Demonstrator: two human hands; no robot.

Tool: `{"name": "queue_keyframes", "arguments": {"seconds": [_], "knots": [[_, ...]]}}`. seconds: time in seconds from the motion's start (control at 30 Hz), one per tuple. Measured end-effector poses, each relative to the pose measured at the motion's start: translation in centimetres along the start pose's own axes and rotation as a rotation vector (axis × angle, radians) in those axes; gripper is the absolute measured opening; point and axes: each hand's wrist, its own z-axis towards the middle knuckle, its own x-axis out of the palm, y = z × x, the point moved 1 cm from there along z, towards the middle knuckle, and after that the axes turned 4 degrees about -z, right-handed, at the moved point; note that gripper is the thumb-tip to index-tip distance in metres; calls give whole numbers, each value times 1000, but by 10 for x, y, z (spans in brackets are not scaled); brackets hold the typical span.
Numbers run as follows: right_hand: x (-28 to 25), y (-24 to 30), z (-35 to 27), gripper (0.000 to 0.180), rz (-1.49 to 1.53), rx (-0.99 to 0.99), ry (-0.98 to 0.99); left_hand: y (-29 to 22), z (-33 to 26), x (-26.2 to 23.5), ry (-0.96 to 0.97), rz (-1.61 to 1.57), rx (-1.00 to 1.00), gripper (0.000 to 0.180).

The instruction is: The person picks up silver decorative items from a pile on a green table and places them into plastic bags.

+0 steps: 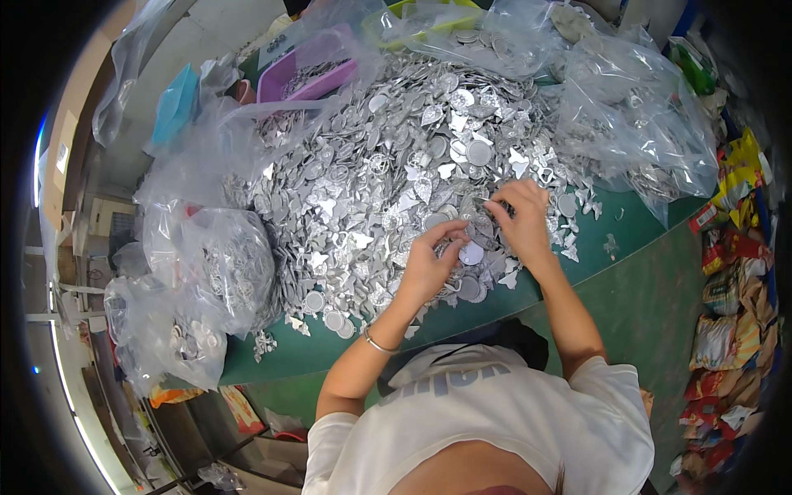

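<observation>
Silvery metal pieces point(388, 165) heaped near the table's point(652, 223) front edge.
Picked through: left hand point(425, 268) pinching a round disc point(471, 253), right hand point(520, 219) pinching a small piece point(495, 204).

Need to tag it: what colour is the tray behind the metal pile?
Purple tray, clearest in the head view, upper left.

Heap of flat silver metal pieces point(388, 165), leaves, discs, butterflies, spread across green table

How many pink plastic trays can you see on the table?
1. The pink rectangular plastic tray sits at the far left of the green table, behind the big heap of silver metal pieces. Clear plastic bags could hide others.
</observation>
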Motion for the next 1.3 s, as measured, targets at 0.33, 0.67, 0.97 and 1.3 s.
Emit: {"name": "queue_keyframes", "arguments": {"seconds": [0.33,0.67,0.97,1.3], "knots": [[-20,-6,-41,25,-73,-377,-149,-2,-7,9,128,-498,-380,31],[-18,-2,-49,29,32,-422,-106,6,-5,21,41,-645,-416,28],[-23,-4,-42,17,272,-25,196,1,-5,12,-30,-568,-326,22],[22,71,-33,39,1312,783,-35,-4,-5,60,-211,-560,167,47]]}}
